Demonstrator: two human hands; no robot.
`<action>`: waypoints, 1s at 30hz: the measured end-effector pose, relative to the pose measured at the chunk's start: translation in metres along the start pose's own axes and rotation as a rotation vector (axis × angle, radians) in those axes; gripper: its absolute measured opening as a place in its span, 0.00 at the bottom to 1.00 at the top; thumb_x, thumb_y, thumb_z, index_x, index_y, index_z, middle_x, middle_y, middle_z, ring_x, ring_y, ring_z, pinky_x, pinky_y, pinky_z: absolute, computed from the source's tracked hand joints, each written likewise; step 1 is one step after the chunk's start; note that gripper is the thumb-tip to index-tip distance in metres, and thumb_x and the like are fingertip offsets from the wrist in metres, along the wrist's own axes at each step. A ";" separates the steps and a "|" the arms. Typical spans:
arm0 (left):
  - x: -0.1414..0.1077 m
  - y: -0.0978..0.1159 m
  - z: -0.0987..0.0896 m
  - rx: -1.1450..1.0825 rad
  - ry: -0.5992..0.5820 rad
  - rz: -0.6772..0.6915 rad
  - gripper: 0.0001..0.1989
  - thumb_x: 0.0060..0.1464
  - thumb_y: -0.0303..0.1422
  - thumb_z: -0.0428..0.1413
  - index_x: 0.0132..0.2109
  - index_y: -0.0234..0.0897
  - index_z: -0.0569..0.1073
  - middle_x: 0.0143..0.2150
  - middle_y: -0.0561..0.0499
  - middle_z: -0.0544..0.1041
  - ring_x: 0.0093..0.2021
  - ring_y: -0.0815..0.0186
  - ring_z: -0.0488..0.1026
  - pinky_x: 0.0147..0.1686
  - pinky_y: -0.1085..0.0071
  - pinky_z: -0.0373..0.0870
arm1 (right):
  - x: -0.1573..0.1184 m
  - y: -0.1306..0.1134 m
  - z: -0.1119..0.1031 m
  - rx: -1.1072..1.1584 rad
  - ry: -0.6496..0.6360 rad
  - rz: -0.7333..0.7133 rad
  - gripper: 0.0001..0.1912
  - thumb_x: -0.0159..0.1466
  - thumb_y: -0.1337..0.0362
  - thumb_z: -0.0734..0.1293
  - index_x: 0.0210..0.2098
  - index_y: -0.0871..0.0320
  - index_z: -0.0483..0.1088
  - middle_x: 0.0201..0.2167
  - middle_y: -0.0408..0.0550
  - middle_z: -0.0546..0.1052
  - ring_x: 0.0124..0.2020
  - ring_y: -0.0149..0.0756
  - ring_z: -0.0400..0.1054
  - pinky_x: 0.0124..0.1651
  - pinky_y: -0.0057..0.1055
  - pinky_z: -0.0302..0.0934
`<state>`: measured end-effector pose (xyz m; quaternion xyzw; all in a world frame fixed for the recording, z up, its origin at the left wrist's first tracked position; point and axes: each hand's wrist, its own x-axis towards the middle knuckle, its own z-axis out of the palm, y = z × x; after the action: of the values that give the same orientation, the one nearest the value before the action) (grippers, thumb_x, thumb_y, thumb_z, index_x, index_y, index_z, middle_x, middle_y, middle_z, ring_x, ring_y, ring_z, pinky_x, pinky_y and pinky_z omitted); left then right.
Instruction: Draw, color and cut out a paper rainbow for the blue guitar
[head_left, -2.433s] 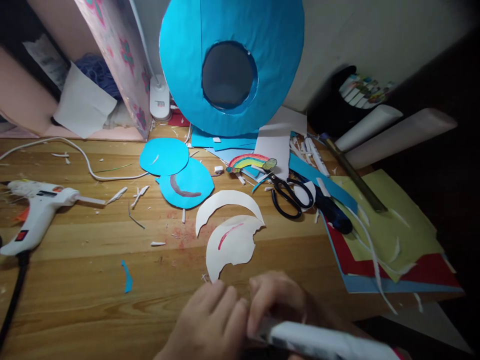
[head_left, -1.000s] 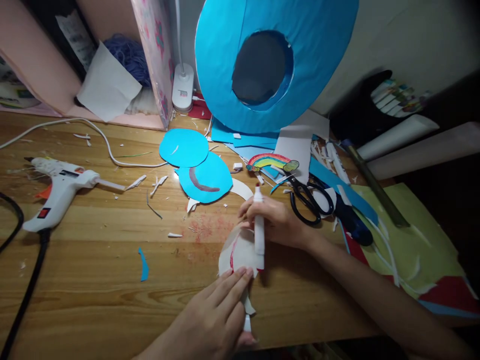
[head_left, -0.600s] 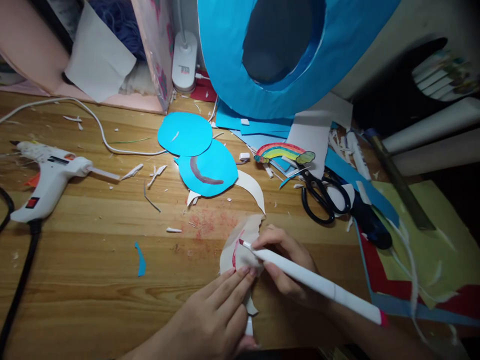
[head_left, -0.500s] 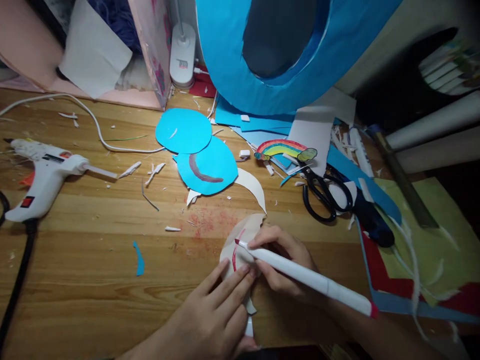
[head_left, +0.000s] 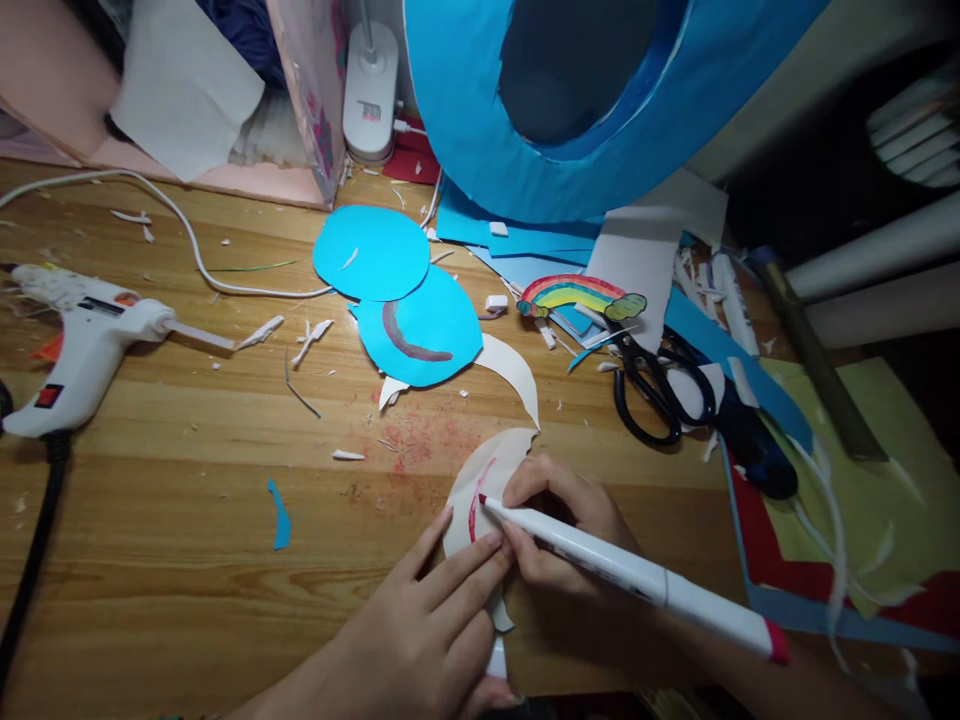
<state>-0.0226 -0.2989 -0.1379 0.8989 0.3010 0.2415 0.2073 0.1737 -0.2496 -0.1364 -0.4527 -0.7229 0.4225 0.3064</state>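
Observation:
A white marker (head_left: 611, 560) with a dark red tip and a red end is gripped in my right hand (head_left: 562, 520), its tip touching a cut-out of pale paper (head_left: 480, 470). A curved red line (head_left: 474, 515) runs down that paper. My left hand (head_left: 450, 610) lies with outstretched fingers on the lower part of the cut-out, pressing it to the table. Below the paper, partly covered by my left hand, a small white object (head_left: 497, 658) shows; its kind I cannot make out. Beyond lie blue paper pieces (head_left: 424, 340), one with a dark curved stroke.
On the left lies a glue gun (head_left: 90, 335) with a black cord. To the right are black-handled scissors (head_left: 660, 390), a paper rainbow (head_left: 581, 290) and coloured sheets (head_left: 840, 480). A large blue ring shape (head_left: 457, 110) stands at the back, beside a white lamp base (head_left: 371, 95).
The marker tip has moved slightly down and to the right along the red line, and its rear end has dropped a little. My left hand stays on the paper. The view has shifted slightly.

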 end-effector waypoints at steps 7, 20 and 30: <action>-0.001 -0.001 0.004 -0.029 0.028 -0.011 0.15 0.63 0.35 0.47 0.32 0.33 0.72 0.49 0.42 0.77 0.60 0.61 0.65 0.67 0.57 0.44 | 0.005 0.002 0.006 -0.071 0.037 -0.163 0.10 0.51 0.73 0.63 0.29 0.54 0.59 0.21 0.39 0.65 0.20 0.29 0.59 0.23 0.25 0.56; 0.000 0.002 0.001 -0.056 -0.006 -0.041 0.15 0.63 0.37 0.47 0.36 0.33 0.73 0.45 0.44 0.79 0.58 0.62 0.67 0.66 0.57 0.45 | 0.002 0.005 0.007 -0.082 -0.044 -0.242 0.12 0.51 0.74 0.64 0.30 0.54 0.59 0.24 0.41 0.65 0.23 0.31 0.58 0.27 0.27 0.57; 0.001 0.001 -0.002 -0.059 -0.054 -0.041 0.14 0.64 0.36 0.46 0.38 0.33 0.72 0.47 0.45 0.78 0.58 0.61 0.67 0.66 0.56 0.45 | 0.002 0.007 0.006 -0.058 -0.074 -0.239 0.14 0.50 0.76 0.64 0.31 0.54 0.58 0.24 0.41 0.65 0.25 0.30 0.58 0.28 0.28 0.57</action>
<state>-0.0226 -0.2985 -0.1350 0.8924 0.3062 0.2215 0.2467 0.1705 -0.2483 -0.1451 -0.3561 -0.7945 0.3783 0.3145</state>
